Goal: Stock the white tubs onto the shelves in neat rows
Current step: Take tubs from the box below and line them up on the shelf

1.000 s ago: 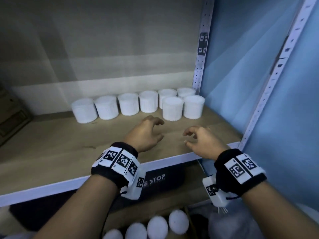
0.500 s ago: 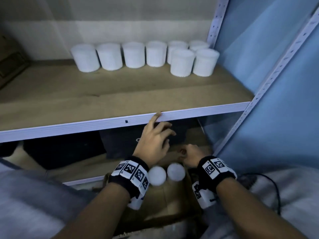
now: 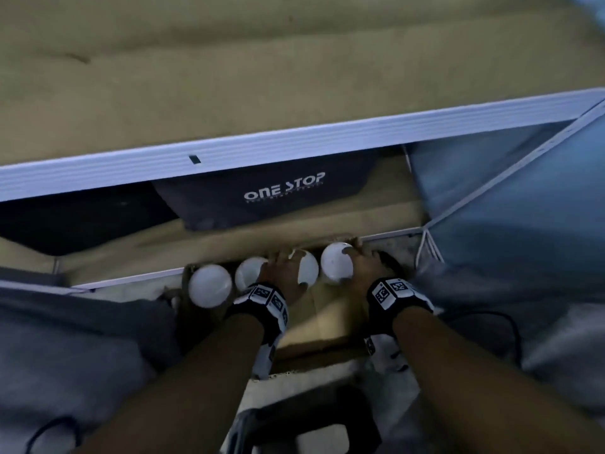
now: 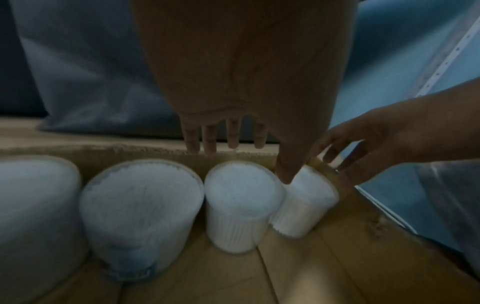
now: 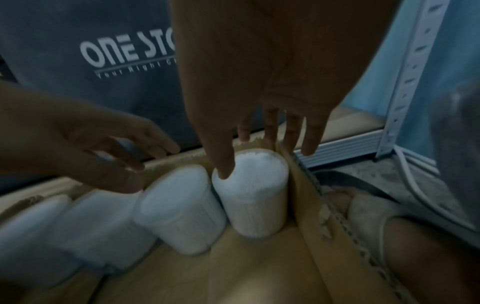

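Several white tubs stand in a row along the far wall of a cardboard box [image 3: 327,326] on the floor. My left hand [image 3: 288,267] hovers over the third tub [image 3: 309,273], fingers straight past its far rim, thumb down between it and the fourth; it holds nothing. In the left wrist view the third tub [image 4: 241,201] sits under the left hand [image 4: 254,164]. My right hand [image 3: 357,267] pinches the rightmost tub [image 3: 335,268]. In the right wrist view the right hand [image 5: 246,158] has its thumb on that tub [image 5: 257,195] and two fingers behind it.
The wooden shelf board [image 3: 294,60] with its white front rail [image 3: 294,142] lies above. A dark ONE STOP bag [image 3: 278,194] sits on the lower shelf behind the box. A blue wall and a white upright [image 5: 405,82] stand close at the right.
My head has tipped down from the stocked shelf to the box on the floor. Both hands dropped from the shelf edge into the box; the right took hold of the rightmost tub.
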`<state>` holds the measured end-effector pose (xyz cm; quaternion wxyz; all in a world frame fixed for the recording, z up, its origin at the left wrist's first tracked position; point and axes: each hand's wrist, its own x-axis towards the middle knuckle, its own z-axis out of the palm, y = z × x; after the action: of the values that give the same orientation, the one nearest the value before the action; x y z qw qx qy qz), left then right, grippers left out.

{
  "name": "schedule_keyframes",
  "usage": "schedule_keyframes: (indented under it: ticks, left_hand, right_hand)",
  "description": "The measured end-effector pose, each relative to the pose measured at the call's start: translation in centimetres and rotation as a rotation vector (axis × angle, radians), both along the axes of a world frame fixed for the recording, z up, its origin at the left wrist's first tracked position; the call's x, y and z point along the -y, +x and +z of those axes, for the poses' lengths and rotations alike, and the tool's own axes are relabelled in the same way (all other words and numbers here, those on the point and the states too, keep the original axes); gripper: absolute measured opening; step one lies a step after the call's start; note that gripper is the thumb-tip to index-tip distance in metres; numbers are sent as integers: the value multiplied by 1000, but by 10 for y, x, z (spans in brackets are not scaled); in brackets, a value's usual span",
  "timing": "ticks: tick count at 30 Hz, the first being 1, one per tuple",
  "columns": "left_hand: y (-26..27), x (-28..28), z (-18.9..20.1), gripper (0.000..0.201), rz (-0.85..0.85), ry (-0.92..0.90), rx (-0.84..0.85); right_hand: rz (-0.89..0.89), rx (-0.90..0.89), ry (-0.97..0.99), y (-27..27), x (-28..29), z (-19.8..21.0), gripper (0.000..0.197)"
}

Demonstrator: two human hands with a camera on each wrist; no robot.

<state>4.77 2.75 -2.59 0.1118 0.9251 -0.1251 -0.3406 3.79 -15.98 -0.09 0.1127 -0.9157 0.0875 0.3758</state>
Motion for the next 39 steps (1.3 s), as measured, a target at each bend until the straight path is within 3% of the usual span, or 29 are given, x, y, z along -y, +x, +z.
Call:
schedule_keyframes:
  ticks: [5,10,14,19,22,29,33,39]
  left_hand:
    - [2,15,-21,88,-36,86,54]
    - [-2,21,-33,94,-38,116,109]
    - [-2,21,-39,89,-1,100,127]
    - [4,20,-30,88,10,66,89]
    - [5,17,-20,88,26,43,70]
    - [9,8,27,95,46,-19,35]
    - [7,0,70,90,70,-75,88]
    - [-5,-22,141,91,123,-124,169]
  right_hand:
    - [62,81,-68,3,-8,-28,88]
    - [91,228,-137,5,-14,-43,80]
    - [67,216,-199,4,-21,-51,84]
    - [-1,258,-185,5,-23,-52,72]
    - [-37,224,-140,4,-20,-45,85]
    - [-219,200,29,3,-19,-2,104]
    - [-191,270,-11,-2,-21,37,101]
    - [-191,351,78,-17,-33,102,94]
